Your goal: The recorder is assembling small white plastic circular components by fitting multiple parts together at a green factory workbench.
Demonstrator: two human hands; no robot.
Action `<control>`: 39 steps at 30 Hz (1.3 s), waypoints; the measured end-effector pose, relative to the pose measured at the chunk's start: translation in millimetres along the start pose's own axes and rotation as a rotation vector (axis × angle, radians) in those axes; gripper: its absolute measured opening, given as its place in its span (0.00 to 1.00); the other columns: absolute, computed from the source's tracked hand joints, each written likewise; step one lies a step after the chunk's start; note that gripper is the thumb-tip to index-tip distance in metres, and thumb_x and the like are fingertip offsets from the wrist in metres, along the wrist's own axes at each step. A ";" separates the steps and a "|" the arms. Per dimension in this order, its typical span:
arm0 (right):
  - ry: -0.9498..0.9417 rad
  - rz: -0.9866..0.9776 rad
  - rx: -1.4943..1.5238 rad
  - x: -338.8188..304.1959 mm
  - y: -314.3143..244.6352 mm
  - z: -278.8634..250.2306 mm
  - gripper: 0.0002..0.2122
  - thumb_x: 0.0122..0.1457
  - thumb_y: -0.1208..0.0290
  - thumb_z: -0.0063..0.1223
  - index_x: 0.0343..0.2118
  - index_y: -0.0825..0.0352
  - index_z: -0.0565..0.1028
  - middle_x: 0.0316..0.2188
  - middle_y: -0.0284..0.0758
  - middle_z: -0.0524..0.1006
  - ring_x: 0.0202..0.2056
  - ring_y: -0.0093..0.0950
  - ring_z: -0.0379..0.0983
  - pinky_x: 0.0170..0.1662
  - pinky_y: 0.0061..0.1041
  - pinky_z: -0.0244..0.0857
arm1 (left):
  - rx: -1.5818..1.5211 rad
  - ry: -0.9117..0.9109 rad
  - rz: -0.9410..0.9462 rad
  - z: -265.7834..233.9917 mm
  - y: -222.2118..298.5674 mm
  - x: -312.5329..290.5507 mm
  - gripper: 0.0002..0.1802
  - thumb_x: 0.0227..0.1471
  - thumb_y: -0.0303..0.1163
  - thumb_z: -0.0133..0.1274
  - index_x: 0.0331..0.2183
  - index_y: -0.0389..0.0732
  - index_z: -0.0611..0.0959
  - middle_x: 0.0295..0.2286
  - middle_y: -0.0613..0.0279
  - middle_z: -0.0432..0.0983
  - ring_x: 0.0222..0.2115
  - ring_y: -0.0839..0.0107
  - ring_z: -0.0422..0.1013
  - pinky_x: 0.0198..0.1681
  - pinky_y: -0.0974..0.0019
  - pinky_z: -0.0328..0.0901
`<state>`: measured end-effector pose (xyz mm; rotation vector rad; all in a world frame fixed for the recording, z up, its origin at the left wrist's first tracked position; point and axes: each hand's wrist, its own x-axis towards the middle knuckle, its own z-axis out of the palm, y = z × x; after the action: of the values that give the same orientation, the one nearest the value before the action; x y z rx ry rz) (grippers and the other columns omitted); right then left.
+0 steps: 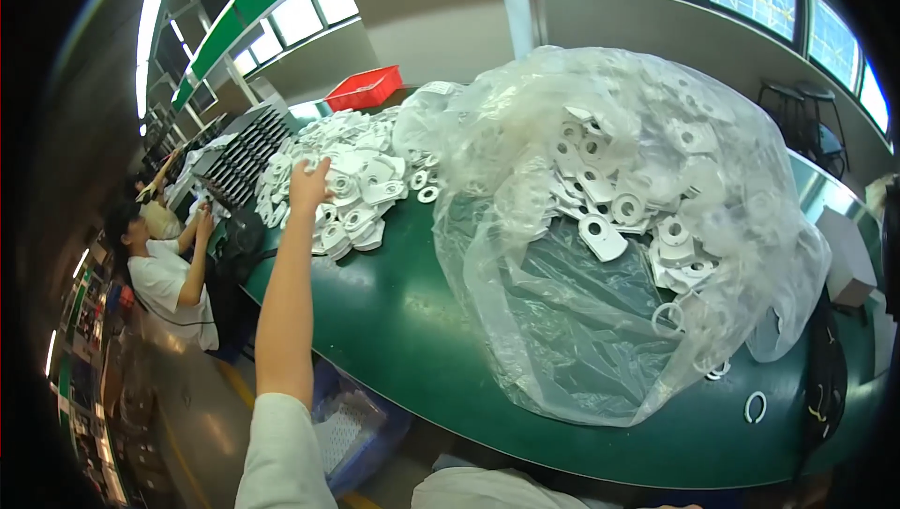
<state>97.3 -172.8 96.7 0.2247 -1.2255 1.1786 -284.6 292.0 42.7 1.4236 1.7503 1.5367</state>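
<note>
My left arm reaches out over the far left part of the table. At its end my left hand (309, 185) is at the near side of a heap of white plastic parts (361, 181), fingers apart, and I see nothing held in it. The parts are flat pieces with round holes, piled loosely on one another. To the right, a large clear plastic bag (562, 321) lies with its mouth toward me, and more of the same white parts (602, 237) are inside it. My right hand is out of view.
The green table (394, 275) curves across the view. White rings (755, 407) lie near its right front edge, by a black strap-like item (825, 368). A red crate (366, 88) and stacked dark trays (246, 155) stand farther back. Another person (169, 275) works at left.
</note>
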 end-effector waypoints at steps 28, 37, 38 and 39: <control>0.872 0.131 -0.560 -86.5 -31.4 -41.9 0.20 0.58 0.66 0.47 0.48 0.76 0.65 0.45 0.46 0.69 0.45 0.33 0.69 0.42 0.25 0.65 | -0.353 -0.716 1.228 165.8 165.5 -375.3 0.16 0.38 0.17 0.58 0.34 0.40 0.83 0.33 0.56 0.76 0.33 0.62 0.74 0.35 0.66 0.69; 1.517 -0.032 -0.791 -161.5 -53.5 -61.2 0.17 0.58 0.77 0.40 0.51 0.73 0.61 0.41 0.51 0.72 0.34 0.41 0.77 0.26 0.29 0.74 | -0.482 -1.425 0.851 244.1 227.2 -495.0 0.19 0.38 0.13 0.44 0.34 0.35 0.81 0.33 0.52 0.76 0.28 0.62 0.74 0.32 0.66 0.70; 1.524 -0.050 -0.803 -165.7 -54.6 -62.2 0.17 0.58 0.77 0.40 0.51 0.73 0.61 0.41 0.51 0.72 0.34 0.41 0.77 0.26 0.29 0.74 | -0.331 -1.483 0.761 268.2 227.1 -506.8 0.18 0.39 0.15 0.42 0.34 0.34 0.80 0.33 0.50 0.75 0.29 0.59 0.74 0.34 0.64 0.70; 1.515 -0.014 -0.852 -168.1 -54.6 -63.4 0.16 0.58 0.77 0.40 0.50 0.73 0.62 0.40 0.50 0.73 0.34 0.39 0.77 0.26 0.28 0.73 | -0.302 -1.453 0.895 299.1 214.2 -521.8 0.18 0.40 0.16 0.42 0.36 0.33 0.79 0.33 0.48 0.75 0.32 0.56 0.73 0.38 0.61 0.68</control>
<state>199.5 -249.3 -41.0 -1.1137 -0.2283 0.4156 255.7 -43.1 -16.6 2.3000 0.0045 0.4959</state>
